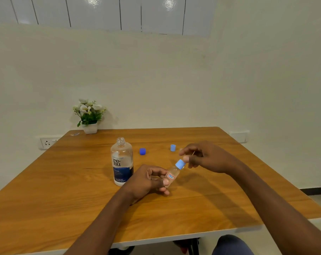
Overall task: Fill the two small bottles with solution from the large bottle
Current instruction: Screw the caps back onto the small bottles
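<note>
My left hand (150,179) grips a small clear bottle (171,176) with a red label, tilted to the right above the table. A light blue cap (180,164) sits on its neck. My right hand (205,157) hovers just beyond that cap with its fingers loosely apart; the thumb tip is at the cap's edge. To the left, the large clear bottle (122,162) with a blue label stands upright and uncapped. Its dark blue cap (142,151) lies on the table behind it. A second light blue cap (173,147) stands further right. The second small bottle is mostly hidden behind my right hand.
The wooden table (64,199) meets a white wall at the back. A white pot of flowers (89,116) stands at the back left corner. Wall sockets (47,143) sit beside the table's left side.
</note>
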